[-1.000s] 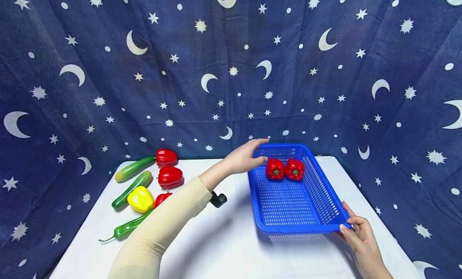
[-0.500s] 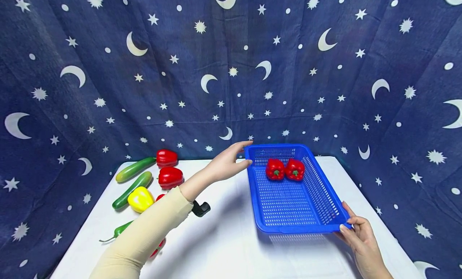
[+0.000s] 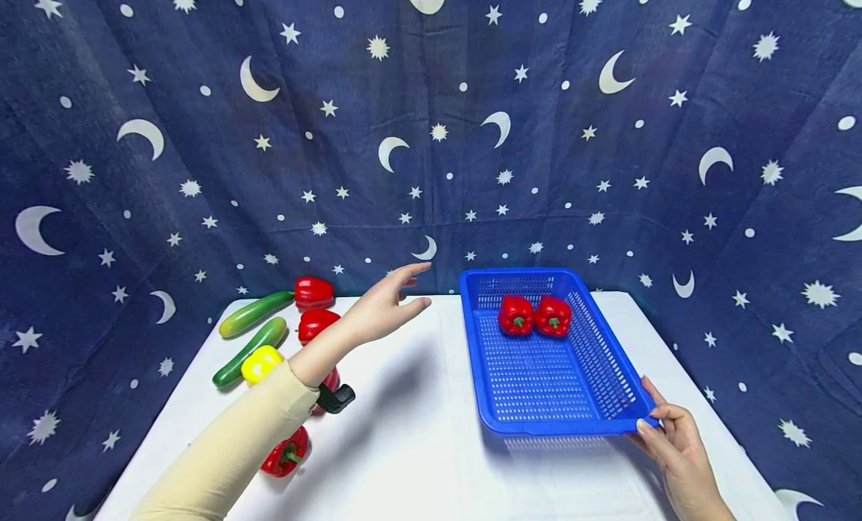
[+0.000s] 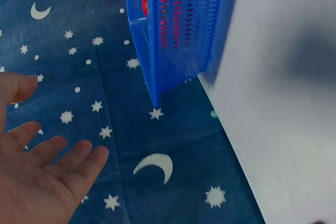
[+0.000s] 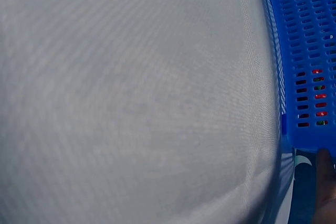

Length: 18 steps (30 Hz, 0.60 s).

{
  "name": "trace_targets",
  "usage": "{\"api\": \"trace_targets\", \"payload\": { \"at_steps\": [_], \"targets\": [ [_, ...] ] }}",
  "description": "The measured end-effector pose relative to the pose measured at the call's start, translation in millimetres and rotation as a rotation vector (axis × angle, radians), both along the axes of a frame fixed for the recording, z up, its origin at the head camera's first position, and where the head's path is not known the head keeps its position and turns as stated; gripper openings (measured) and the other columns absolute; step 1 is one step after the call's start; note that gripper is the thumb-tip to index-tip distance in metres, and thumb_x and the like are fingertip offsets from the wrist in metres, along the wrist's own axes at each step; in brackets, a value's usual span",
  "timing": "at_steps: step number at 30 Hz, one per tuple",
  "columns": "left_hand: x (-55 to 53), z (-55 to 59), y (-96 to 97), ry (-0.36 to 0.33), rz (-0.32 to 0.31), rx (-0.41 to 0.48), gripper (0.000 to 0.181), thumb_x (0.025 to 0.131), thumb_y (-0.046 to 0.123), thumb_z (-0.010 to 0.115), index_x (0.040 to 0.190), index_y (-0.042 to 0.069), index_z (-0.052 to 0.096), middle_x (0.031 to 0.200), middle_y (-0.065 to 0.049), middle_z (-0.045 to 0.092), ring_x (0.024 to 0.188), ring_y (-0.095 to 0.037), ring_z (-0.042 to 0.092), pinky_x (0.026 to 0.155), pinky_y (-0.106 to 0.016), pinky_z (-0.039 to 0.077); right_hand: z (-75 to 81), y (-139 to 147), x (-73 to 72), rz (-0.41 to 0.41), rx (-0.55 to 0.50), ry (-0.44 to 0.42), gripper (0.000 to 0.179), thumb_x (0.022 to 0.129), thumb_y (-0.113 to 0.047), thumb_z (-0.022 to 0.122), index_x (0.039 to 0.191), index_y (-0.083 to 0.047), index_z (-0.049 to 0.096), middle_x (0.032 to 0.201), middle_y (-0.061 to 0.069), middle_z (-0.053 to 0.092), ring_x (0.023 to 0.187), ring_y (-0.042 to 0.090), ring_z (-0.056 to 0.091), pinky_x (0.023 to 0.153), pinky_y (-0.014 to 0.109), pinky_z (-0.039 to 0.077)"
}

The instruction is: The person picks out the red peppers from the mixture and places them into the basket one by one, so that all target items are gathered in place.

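Note:
My right hand [image 3: 683, 454] grips the near right corner of a blue plastic basket [image 3: 481, 386], thumb on the rim. One of its fingers [image 5: 325, 182] shows at the basket's edge in the right wrist view. Inside the basket, towards the back, two red bell peppers [image 3: 516, 316] sit side by side. My left hand [image 3: 384, 308] is in the air left of the basket, holding nothing. Its fingers [image 4: 79, 163] are spread and relaxed in the left wrist view. The red bell pepper [image 3: 315, 324] behind the left wrist is partly covered by the arm.
Left on the white table [image 3: 404, 461] lie two cucumbers [image 3: 256, 314], a yellow bell pepper [image 3: 261, 362], a red bell pepper [image 3: 313, 293] at the back and another [image 3: 286, 452] near the front. The left forearm hides part of this group. A dark blue star-patterned cloth [image 3: 431, 169] hangs behind.
My left hand has moved left, away from over the basket, and its forearm now covers other vegetables. The right hand keeps its grip on the corner, and the basket stays put.

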<state>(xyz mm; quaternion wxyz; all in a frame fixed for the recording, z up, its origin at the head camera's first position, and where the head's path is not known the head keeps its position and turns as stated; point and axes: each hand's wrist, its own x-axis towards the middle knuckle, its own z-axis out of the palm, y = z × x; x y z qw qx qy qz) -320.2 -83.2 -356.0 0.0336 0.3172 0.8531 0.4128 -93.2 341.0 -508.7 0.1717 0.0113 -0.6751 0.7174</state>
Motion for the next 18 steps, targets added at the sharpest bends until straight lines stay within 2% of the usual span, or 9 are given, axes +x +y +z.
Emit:
{"api": "trace_targets", "payload": {
  "at_steps": [10, 15, 18],
  "targets": [
    [2.8, -3.0, -33.6, -0.012, 0.031, -0.002, 0.062, 0.100, 0.030, 0.065, 0.156, 0.021, 0.041, 0.158, -0.002, 0.040, 0.140, -0.030, 0.046, 0.113, -0.054, 0.039, -1.9, -1, 0.1, 0.009, -0.019, 0.013, 0.021, 0.105, 0.005, 0.047, 0.119, -0.009, 0.041, 0.166, 0.001, 0.027, 0.127, -0.001, 0.052, 0.090, 0.022, 0.055],
    [6.3, -4.6, -51.4, -0.007, 0.056, -0.017, 0.063, 0.100, 0.028, 0.067, 0.156, 0.019, 0.041, 0.158, -0.005, 0.040, 0.139, -0.033, 0.046, 0.112, -0.055, 0.040, -2.2, 0, -0.6, 0.021, -0.029, 0.045, 0.022, 0.105, 0.007, 0.045, 0.119, -0.009, 0.041, 0.165, 0.000, 0.029, 0.129, 0.001, 0.051, 0.090, 0.023, 0.055],
    [7.7, -6.0, -61.3, -0.004, 0.073, -0.023, 0.063, 0.100, 0.028, 0.067, 0.156, 0.018, 0.040, 0.158, -0.006, 0.040, 0.139, -0.035, 0.047, 0.111, -0.055, 0.040, -1.4, 1, -1.0, 0.010, -0.025, 0.032, 0.022, 0.105, 0.006, 0.046, 0.119, -0.010, 0.041, 0.165, 0.000, 0.028, 0.128, 0.000, 0.051, 0.090, 0.022, 0.055]
  ]
}}
